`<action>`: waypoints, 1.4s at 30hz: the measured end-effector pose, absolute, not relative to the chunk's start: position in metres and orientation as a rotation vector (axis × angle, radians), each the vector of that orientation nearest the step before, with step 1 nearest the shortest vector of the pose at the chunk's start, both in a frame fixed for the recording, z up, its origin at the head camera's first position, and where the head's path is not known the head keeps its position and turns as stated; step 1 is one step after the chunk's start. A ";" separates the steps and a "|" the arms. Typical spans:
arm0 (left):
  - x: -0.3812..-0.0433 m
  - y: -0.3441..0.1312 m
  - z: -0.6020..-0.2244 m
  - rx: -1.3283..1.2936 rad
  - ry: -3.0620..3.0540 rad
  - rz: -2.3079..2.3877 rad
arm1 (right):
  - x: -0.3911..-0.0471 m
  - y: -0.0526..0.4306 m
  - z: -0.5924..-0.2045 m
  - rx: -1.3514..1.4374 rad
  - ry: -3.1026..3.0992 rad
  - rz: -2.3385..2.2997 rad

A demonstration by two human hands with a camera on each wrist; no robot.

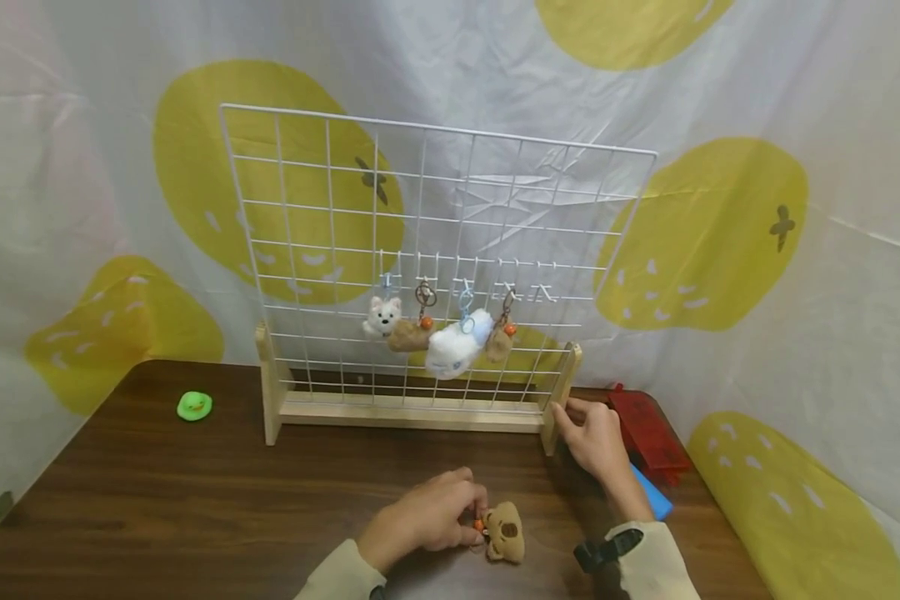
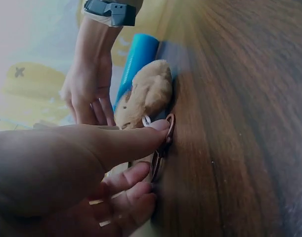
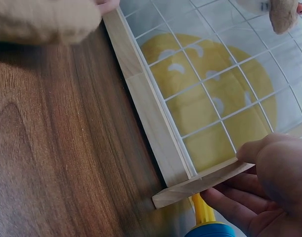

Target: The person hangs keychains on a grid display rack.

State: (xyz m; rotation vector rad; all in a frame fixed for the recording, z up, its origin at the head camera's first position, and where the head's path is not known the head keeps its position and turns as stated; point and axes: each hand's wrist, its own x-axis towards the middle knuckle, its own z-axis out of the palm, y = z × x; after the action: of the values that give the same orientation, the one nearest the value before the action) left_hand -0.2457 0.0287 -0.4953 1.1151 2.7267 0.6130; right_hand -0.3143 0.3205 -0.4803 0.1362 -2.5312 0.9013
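Note:
My left hand (image 1: 433,510) pinches the metal key ring (image 2: 163,148) of a brown plush keychain (image 1: 506,532) at the table's front. The plush lies to the right of my fingers, with an orange bead (image 1: 479,525) at its top. With thumb on one side and fingers on the other, my right hand (image 1: 596,437) grips the right wooden foot (image 3: 205,186) of a white wire grid rack (image 1: 438,127). From hooks on the grid hang a white dog plush (image 1: 384,317), a brown plush (image 1: 408,335), a white and blue plush (image 1: 457,346) and a smaller brown plush (image 1: 498,346).
The rightmost hook (image 1: 544,292) on the grid holds nothing. A green duck toy (image 1: 194,406) sits at the table's left. Right of the rack are a red pouch (image 1: 648,433) and a blue object (image 1: 651,493). A patterned curtain (image 1: 855,350) surrounds the table.

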 end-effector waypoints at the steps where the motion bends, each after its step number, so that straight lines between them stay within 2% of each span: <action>1: -0.246 0.028 -0.495 1.143 2.735 0.601 | -0.314 0.320 -0.480 0.138 -2.532 0.902; 5: -0.251 0.027 -0.494 1.231 2.729 0.633 | -0.314 0.320 -0.481 0.143 -2.531 0.919; 14: -0.264 0.024 -0.491 1.213 2.484 1.111 | -0.315 0.322 -0.481 0.145 -2.527 0.911; 20: -0.270 0.020 -0.492 1.147 2.397 1.301 | -0.315 0.322 -0.481 0.139 -2.530 0.904; 26: -0.274 0.018 -0.493 0.971 2.159 1.502 | -0.315 0.321 -0.481 0.132 -2.532 0.899; 35: -0.275 0.007 -0.487 0.877 1.856 1.621 | -0.314 0.320 -0.481 0.128 -2.533 0.894; 42: -0.279 0.004 -0.486 0.934 1.997 1.589 | -0.313 0.320 -0.481 0.141 -2.523 0.881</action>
State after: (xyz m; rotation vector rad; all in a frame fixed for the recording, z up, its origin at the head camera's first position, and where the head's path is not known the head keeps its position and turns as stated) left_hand -0.2786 0.0036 -0.4862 0.9345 1.9966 1.5885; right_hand -0.3130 0.3198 -0.4810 0.1415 -2.5234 0.8813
